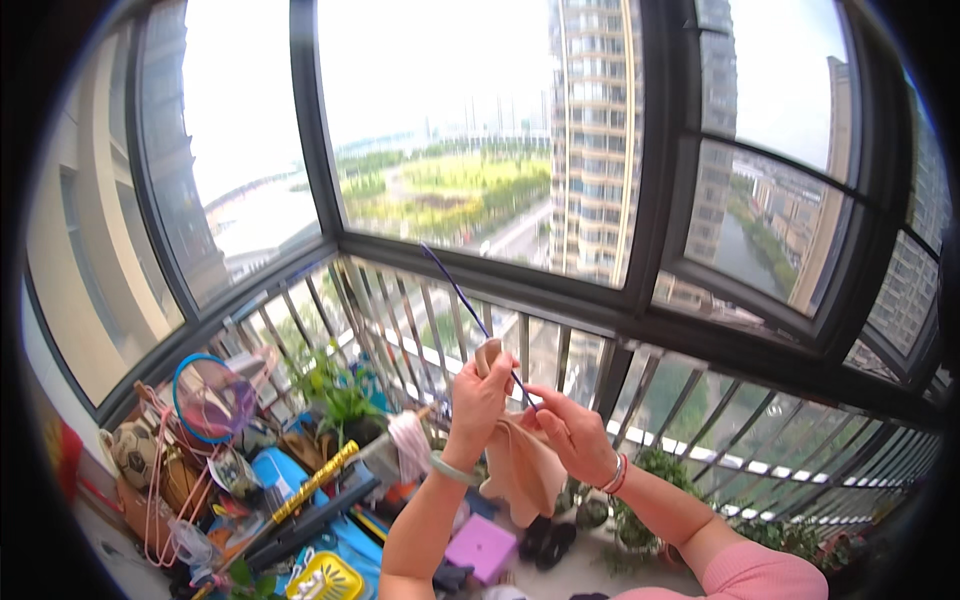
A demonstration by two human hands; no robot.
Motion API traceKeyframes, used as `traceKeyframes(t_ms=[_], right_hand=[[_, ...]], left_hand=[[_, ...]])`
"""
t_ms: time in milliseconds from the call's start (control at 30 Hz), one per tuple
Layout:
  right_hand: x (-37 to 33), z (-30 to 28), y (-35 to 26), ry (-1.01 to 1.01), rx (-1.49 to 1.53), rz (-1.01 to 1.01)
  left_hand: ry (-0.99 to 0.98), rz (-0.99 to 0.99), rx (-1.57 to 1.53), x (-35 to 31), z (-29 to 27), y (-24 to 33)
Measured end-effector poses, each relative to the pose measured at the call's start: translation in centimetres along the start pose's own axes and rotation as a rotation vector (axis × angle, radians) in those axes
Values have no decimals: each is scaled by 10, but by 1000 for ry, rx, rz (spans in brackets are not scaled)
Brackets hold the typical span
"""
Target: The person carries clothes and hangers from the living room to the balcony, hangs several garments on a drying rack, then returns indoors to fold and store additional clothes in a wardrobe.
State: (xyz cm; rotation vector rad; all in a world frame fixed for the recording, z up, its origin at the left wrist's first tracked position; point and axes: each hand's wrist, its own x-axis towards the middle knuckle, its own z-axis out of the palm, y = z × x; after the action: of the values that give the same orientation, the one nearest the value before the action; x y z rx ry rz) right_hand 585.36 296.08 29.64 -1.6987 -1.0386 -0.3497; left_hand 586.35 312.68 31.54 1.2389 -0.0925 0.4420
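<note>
A thin dark-blue rod [458, 293] slants from the window side down between my hands. My left hand [480, 400] is closed around a bunched piece of beige cloth [525, 478], its thumb pressed beside the rod. The cloth's top pokes out above that fist and the rest hangs below. At the rod's lower end, my right hand [578, 437] has its fingertips pinched together by the cloth's upper edge. Its fingers partly hide what they grip; the rod's end and a fold of cloth meet there.
Metal railings [700, 410] and large framed windows [440, 130] stand ahead. Clutter fills the left: a blue-rimmed net [215, 398], a ball [133, 452], a gold tube [315, 482] and a yellow tray [325, 578]. A pink box [480, 548], dark shoes [548, 541] and potted plants [650, 500] are below.
</note>
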Motion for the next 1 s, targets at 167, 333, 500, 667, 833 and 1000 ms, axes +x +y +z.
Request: traceKeyframes(t_ms=[167,333,500,667,833,1000], right_hand=[[39,-20,-42,54,-274,-480],[104,-45,-112,298,-556,-743],[200,-51,-164,518,-552,-844],[326,-70,-233,651,-562,-1069],[429,-97,-320,889,-677,-1400],[479,-96,-377,977,-898,-1061]], left_hand=[[-122,306,76,-12,37,90],[-206,453,76,-2,71,187],[-270,717,91,27,72,261],[-167,784,-57,40,54,285],[-281,727,-95,58,57,274],[-330,687,-52,76,52,273]])
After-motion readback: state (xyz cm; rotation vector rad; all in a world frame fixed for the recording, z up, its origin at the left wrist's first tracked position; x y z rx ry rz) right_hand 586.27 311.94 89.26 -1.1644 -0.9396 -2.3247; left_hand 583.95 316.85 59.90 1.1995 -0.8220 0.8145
